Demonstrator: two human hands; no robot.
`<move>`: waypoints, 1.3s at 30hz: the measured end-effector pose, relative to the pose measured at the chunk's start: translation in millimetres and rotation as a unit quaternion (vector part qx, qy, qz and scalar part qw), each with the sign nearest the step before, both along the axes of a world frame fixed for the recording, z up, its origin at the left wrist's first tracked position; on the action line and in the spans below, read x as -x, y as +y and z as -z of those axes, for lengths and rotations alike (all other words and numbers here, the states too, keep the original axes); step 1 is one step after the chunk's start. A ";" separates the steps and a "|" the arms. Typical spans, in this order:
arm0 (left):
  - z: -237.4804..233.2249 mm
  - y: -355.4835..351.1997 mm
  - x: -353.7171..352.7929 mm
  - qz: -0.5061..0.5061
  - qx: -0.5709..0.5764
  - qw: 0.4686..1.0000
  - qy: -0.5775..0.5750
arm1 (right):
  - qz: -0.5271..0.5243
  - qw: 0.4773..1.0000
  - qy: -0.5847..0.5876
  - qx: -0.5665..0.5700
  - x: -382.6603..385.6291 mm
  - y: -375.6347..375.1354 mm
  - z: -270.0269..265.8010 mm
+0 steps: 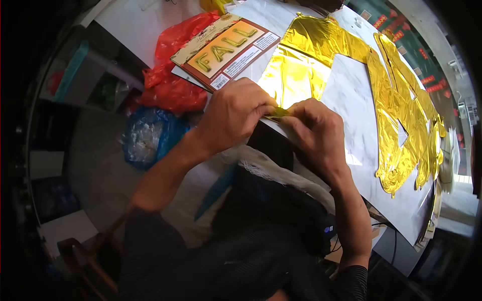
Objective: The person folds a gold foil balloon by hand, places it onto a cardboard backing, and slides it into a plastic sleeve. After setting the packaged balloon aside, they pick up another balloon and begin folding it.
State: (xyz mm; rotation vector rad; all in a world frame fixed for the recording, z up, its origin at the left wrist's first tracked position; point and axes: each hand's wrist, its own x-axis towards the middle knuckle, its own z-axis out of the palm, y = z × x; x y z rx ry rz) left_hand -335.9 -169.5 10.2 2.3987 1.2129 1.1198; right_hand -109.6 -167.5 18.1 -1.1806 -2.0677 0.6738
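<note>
Both hands meet at the near edge of the white marbled table (pixel 351 95). My left hand (pixel 238 113) pinches one side of a gold foil piece (pixel 278 112), and my right hand (pixel 317 131) pinches its other side. The foil between the fingertips is small and partly hidden. Just beyond it lies a flat gold foil sheet (pixel 296 72), which seems to join the pinched part. A printed card reading "FALL" (pixel 223 50) rests to the left of the sheet, above my left hand.
More flat gold foil shapes (pixel 396 110) lie on the right side of the table. Red plastic bags (pixel 173 85) and a blue bag (pixel 150 138) are at the left edge. Pale stringy fibres (pixel 281 173) hang below my hands, over dark clothing.
</note>
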 end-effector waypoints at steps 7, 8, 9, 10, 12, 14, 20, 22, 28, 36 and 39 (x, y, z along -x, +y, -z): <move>-4.2 3.7 -6.2 -0.032 0.052 0.996 -0.060 | -0.019 0.989 0.072 0.129 -3.8 5.4 -8.3; -5.6 4.1 -6.4 -0.036 0.064 0.995 -0.061 | -0.019 0.989 0.072 0.129 -4.9 7.7 -6.9; -6.6 4.7 -6.5 -0.040 0.076 0.994 -0.062 | -0.022 0.994 0.040 0.100 -6.5 10.5 -4.8; -6.6 5.4 -6.3 -0.039 0.076 0.994 -0.061 | -0.024 0.997 0.007 0.070 -7.3 12.2 -3.8; -6.6 7.2 -5.2 -0.033 0.087 0.994 -0.052 | -0.014 0.997 -0.001 0.077 -5.8 13.3 -6.2; -9.8 8.1 -5.3 -0.031 0.106 0.992 -0.067 | -0.005 0.996 -0.010 0.084 -3.2 14.0 -6.9; -9.5 11.4 -4.5 -0.040 0.146 0.985 -0.089 | 0.047 0.982 -0.035 -0.182 0.6 -6.2 -11.8; -7.2 9.9 -4.8 -0.047 0.163 0.983 -0.072 | -0.020 0.977 -0.066 -0.203 -2.5 -20.1 -14.5; -8.1 13.6 -5.3 -0.039 0.156 0.981 -0.109 | -0.017 0.968 -0.136 -0.211 1.9 -18.2 -12.0; -10.2 13.5 0.9 -0.026 0.178 0.974 -0.137 | 0.031 0.993 -0.061 -0.095 4.6 -6.6 -4.6; -13.7 12.8 3.6 0.004 0.162 0.977 -0.137 | 0.040 0.999 -0.013 -0.030 5.1 -4.0 -3.2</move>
